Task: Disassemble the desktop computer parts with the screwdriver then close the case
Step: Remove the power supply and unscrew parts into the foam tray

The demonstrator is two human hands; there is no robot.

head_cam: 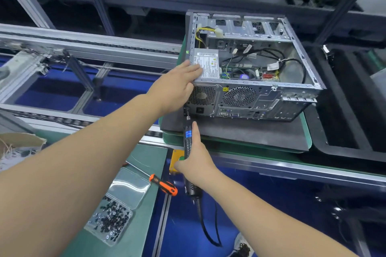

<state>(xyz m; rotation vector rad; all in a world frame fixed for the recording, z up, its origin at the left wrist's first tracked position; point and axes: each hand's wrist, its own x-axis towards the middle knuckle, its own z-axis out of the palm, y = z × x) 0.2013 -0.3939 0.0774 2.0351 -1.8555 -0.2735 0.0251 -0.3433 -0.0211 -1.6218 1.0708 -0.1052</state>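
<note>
I see the grey metal desktop computer case lying on its side on a dark foam pad, which sits on a green-edged pallet on the conveyor line, its side panel off and the inside open to me. My left hand rests on the near left corner of the case, fingers straight and flat over the top of the silver power supply unit with the white label, thumb down the rear face, bracing rather than gripping. My right hand is wrapped round the black corded electric screwdriver with a blue band, index finger stretched along the barrel, and the bit meets the lower left corner of the rear panel beside the power socket. I judge this as work on a power supply mounting screw, so the disassembly is in an early-to-middle stage: the panel is already off, but the power supply, the green motherboard, the black cables and the yellow wire bundle all sit inside. Closing the case is yet to come; I cannot see the side panel anywhere. On the green bench near me sit 1 clear plastic tray of dark screws and 1 orange-and-black hand screwdriver, lying unused.
</note>
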